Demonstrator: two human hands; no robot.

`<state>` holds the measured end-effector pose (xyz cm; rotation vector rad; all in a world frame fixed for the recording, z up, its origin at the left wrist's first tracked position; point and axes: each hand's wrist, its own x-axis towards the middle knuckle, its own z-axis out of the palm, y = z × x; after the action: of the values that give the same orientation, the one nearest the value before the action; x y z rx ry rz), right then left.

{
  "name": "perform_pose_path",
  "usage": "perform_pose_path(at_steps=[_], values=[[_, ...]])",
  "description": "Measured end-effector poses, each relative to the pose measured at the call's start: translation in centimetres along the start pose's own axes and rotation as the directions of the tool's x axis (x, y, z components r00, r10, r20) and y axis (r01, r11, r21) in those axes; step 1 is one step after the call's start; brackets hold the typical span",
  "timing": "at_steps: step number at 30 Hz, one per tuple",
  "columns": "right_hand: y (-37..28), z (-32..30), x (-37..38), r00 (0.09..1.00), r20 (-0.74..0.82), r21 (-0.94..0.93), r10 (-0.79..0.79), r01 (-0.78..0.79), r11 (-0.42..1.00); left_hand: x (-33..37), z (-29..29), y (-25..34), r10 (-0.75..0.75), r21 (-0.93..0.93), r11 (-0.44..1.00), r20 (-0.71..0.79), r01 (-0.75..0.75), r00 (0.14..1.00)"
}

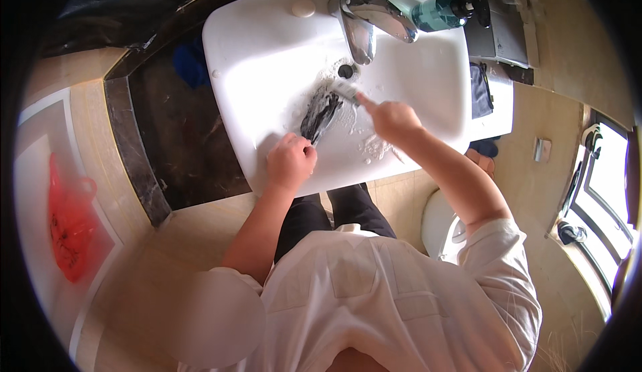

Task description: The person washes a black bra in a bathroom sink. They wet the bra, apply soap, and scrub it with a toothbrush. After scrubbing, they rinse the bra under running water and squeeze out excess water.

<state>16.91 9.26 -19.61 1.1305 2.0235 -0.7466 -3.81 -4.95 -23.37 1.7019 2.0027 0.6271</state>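
A dark, soapy piece (320, 115), perhaps cloth, lies in the white washbasin (267, 71) with lather on and around it. Its near end is pinched in my left hand (291, 162), whose fingers are closed by the basin's front wall. My right hand (393, 122) grips the handle of a pale scrubbing brush (346, 92). The brush head meets the far end of the dark piece, just short of the drain hole (345, 71). White suds (376, 148) cling to the basin floor below my right wrist.
A chrome faucet (364, 24) rises at the back of the basin. To its right lies or leans a teal pump bottle (438, 13). A dark stone counter (180, 144) adjoins on the left. A toilet (438, 225) stands below right, and a red plastic bag (73, 228) hangs far left.
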Motion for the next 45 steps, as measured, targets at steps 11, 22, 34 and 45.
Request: perform_pose_path(at_steps=[11,22,34,45], values=[[-4.0,0.3,-1.5,0.98,0.077,-0.026,-0.182,0.184,0.983,-0.1,0.3,0.0,0.012,-0.008,1.0,-0.035,-0.012,0.999],[-5.3,0.6,-1.2,0.956,0.158,-0.079,-0.249,0.263,0.962,0.2,-0.3,0.4,-0.053,0.01,0.999,0.037,0.052,0.998],[-0.5,0.8,2.9,0.997,0.042,0.109,-0.061,0.057,0.992,0.0,-0.5,0.3,-0.077,-0.02,0.997,0.097,0.08,0.992],[-1.3,-0.5,0.7,0.991,0.07,0.009,-0.117,0.116,0.993,0.2,-0.4,0.4,-0.067,-0.019,0.997,0.069,0.068,0.995]])
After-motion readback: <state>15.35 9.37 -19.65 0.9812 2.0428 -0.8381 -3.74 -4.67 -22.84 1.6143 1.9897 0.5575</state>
